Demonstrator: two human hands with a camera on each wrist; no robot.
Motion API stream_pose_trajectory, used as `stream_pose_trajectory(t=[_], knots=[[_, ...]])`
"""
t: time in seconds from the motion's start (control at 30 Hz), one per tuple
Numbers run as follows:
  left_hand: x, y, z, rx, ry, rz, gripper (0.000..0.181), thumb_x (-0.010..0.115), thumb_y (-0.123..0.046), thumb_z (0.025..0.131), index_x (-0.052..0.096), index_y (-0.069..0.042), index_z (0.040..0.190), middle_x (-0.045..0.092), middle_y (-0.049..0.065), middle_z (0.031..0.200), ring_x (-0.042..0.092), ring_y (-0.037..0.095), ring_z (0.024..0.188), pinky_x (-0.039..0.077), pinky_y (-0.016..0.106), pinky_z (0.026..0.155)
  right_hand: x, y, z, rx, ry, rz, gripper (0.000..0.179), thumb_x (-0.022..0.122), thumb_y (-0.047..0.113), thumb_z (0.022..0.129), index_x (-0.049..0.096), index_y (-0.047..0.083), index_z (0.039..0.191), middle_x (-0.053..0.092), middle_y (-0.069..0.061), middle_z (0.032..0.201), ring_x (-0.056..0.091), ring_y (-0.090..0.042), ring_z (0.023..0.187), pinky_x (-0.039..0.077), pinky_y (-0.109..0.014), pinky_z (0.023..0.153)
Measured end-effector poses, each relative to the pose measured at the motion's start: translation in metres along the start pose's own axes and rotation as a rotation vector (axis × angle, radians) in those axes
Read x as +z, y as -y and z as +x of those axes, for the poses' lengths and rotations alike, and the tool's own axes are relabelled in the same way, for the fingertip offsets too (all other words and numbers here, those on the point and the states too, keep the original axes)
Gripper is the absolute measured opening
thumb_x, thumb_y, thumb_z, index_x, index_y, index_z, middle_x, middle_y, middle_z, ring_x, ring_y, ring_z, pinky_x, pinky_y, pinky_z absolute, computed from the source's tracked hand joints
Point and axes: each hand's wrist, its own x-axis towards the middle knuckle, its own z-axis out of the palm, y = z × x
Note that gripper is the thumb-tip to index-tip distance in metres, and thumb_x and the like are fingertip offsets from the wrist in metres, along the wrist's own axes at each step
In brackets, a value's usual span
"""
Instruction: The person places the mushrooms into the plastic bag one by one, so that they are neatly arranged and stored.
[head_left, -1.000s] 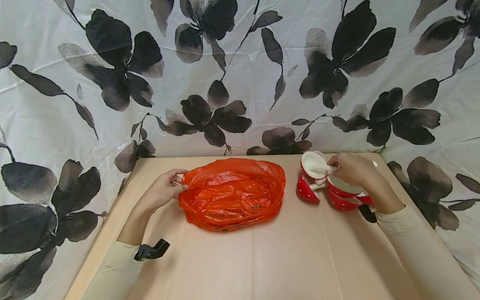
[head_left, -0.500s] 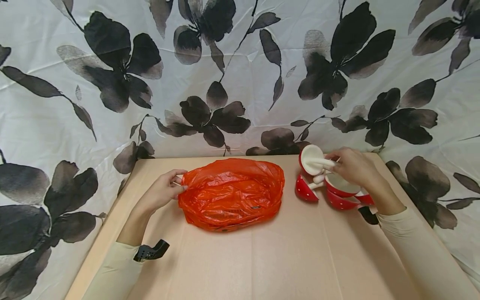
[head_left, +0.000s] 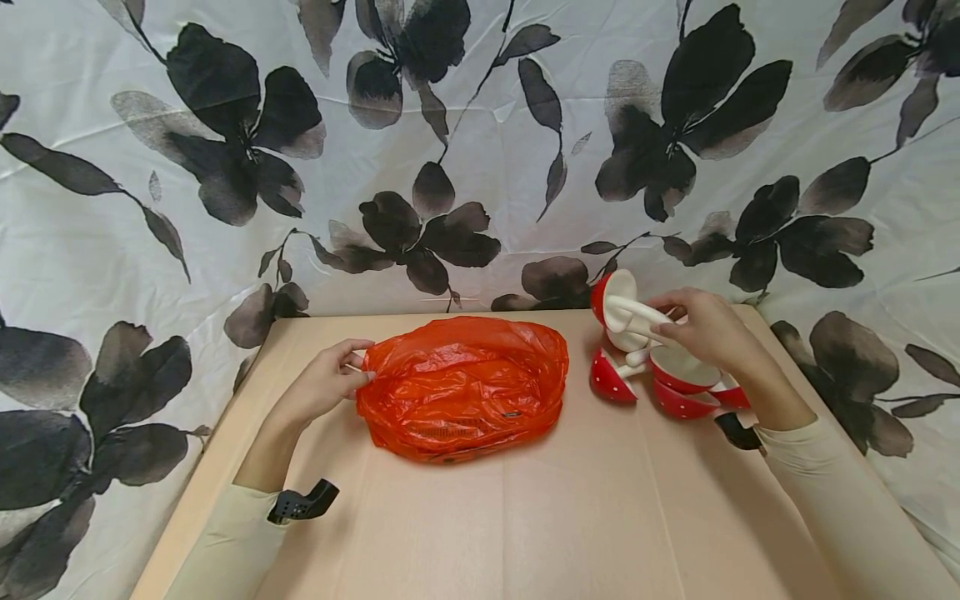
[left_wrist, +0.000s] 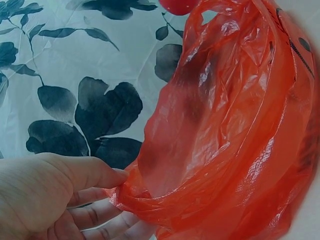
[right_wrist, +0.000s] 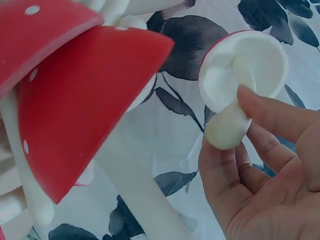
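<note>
My left hand (head_left: 324, 382) pinches the left edge of a crumpled red-orange plastic bag (head_left: 465, 400) on the table. In the left wrist view thumb and fingers grip the rim of the bag (left_wrist: 235, 130), whose mouth gapes. At the back right, my right hand (head_left: 708, 329) holds a toy mushroom (head_left: 621, 302) by its white stem, raised above the pile. The right wrist view shows this mushroom (right_wrist: 227, 130) with the white underside of its cap showing, thumb and fingertips at the stem. Several more red-capped, white-dotted mushrooms (head_left: 684, 402) lie piled below that hand.
A pale wooden table (head_left: 495, 525) extends toward me. Behind it hangs a white cloth (head_left: 540, 275) with dark flowers. Black bands (head_left: 303, 502) sit on both wrists. One mushroom (head_left: 613, 379) lies at the left of the pile, between bag and hand.
My right hand has lifted the mushroom up and slightly left, its cap rising clear of the others and tipping leftward. The left hand and the bag have stayed put.
</note>
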Motion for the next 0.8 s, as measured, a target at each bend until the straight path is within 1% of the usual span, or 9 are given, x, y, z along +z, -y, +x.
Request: stream_pose_trajectory(t=[0.13, 0.3, 0.4, 0.63, 0.8], knots=[[0.000, 0.000, 0.000, 0.004, 0.003, -0.005, 0.055, 0.063, -0.003, 0.096, 0.043, 0.002, 0.148, 0.057, 0.024, 0.114, 0.065, 0.036, 0.097, 0.062, 0.031, 0.071, -0.001, 0.003, -0.002, -0.015, 0.000, 0.036, 0.041, 0.074, 0.014, 0.093, 0.063, 0.002, 0.131, 0.066, -0.024, 0.118, 0.060, -0.041, 0.107, 0.057, -0.054, 0.082], [0.000, 0.000, 0.001, 0.003, 0.009, -0.010, 0.056, 0.063, -0.004, 0.096, 0.043, 0.001, 0.148, 0.057, 0.023, 0.114, 0.065, 0.037, 0.098, 0.062, 0.032, 0.071, -0.002, 0.006, -0.004, -0.025, -0.021, 0.092, 0.042, 0.074, 0.016, 0.093, 0.062, 0.004, 0.131, 0.067, -0.022, 0.118, 0.060, -0.038, 0.108, 0.058, -0.041, 0.075], [-0.001, 0.000, 0.001, -0.001, 0.009, -0.011, 0.056, 0.063, -0.005, 0.096, 0.043, 0.001, 0.148, 0.058, 0.023, 0.115, 0.066, 0.036, 0.097, 0.062, 0.033, 0.072, -0.001, 0.007, -0.003, -0.024, -0.007, 0.144, 0.043, 0.074, 0.019, 0.093, 0.062, 0.005, 0.132, 0.066, -0.020, 0.119, 0.059, -0.037, 0.108, 0.058, -0.035, 0.073], [0.000, 0.002, 0.001, -0.003, 0.012, -0.007, 0.055, 0.062, -0.004, 0.096, 0.044, 0.000, 0.148, 0.058, 0.023, 0.114, 0.067, 0.034, 0.094, 0.063, 0.035, 0.073, 0.000, 0.010, -0.003, 0.020, 0.096, 0.324, 0.050, 0.074, 0.029, 0.093, 0.059, 0.009, 0.136, 0.061, -0.016, 0.123, 0.055, -0.033, 0.110, 0.058, -0.035, 0.079], [0.001, 0.003, 0.003, -0.013, -0.003, 0.004, 0.052, 0.062, -0.003, 0.096, 0.046, -0.002, 0.146, 0.059, 0.022, 0.112, 0.067, 0.035, 0.093, 0.062, 0.034, 0.072, 0.000, 0.013, -0.005, 0.010, 0.111, 0.367, 0.051, 0.074, 0.030, 0.093, 0.057, 0.012, 0.138, 0.060, -0.015, 0.124, 0.053, -0.032, 0.111, 0.059, -0.036, 0.079]])
